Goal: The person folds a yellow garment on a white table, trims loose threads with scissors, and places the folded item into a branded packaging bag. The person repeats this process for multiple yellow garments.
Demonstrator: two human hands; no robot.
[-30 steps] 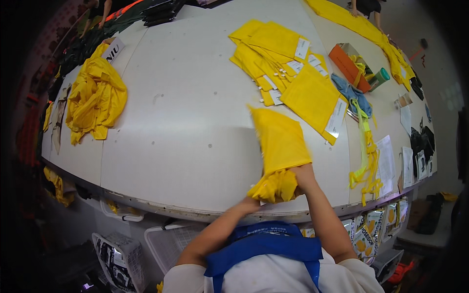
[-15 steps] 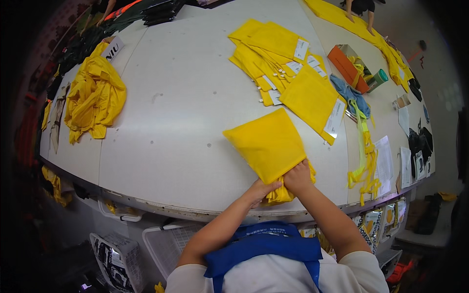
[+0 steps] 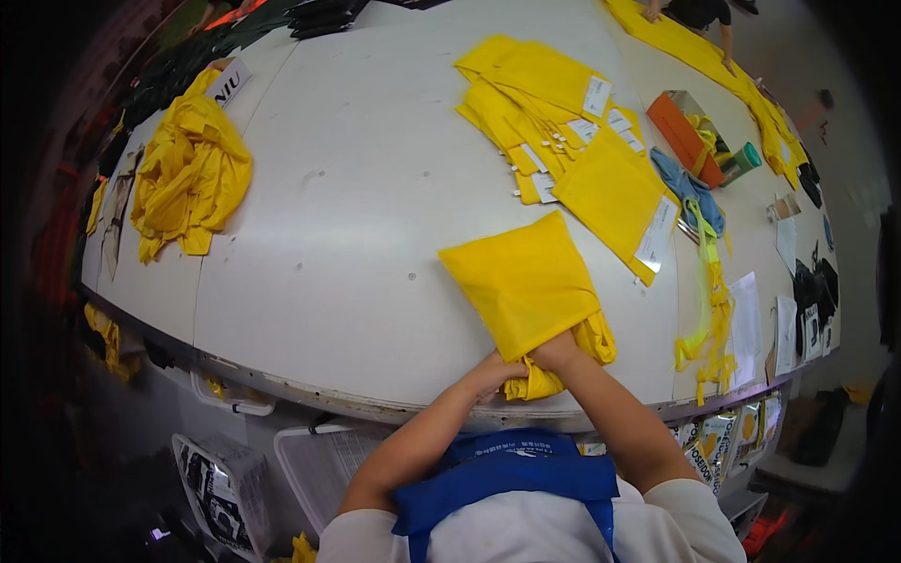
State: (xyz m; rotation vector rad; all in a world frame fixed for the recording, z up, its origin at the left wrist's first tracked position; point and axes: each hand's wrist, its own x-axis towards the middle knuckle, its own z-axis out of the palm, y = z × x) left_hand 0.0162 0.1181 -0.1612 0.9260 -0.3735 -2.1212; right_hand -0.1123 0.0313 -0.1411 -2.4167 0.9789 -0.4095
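A yellow cloth pouch (image 3: 526, 281) lies at the near edge of the table, its mouth toward me. Yellow folded fabric (image 3: 537, 382) bulges out of that mouth, with more showing at the pouch's right corner. My left hand (image 3: 494, 372) is closed at the left side of the opening, gripping the pouch's edge by the fabric. Inside the mouth goes my right hand (image 3: 556, 351); its fingers are hidden under the pouch's upper layer. Beyond them lie several flat yellow pouches (image 3: 535, 103) with white labels, and one larger-looking pouch (image 3: 610, 192) nearest mine.
A crumpled yellow garment heap (image 3: 192, 174) sits at the left. On the right are an orange box (image 3: 688, 136), a green-lidded container (image 3: 741, 164), blue cloth (image 3: 690, 188), yellow straps (image 3: 718, 319) and paper sheets (image 3: 744, 324). Another person's hand (image 3: 728, 64) rests near long yellow fabric at the far right.
My right hand has moved left and deeper into the pouch, from its right corner toward the middle of the mouth. The fabric at the right corner is more exposed. The whole view has shifted slightly.
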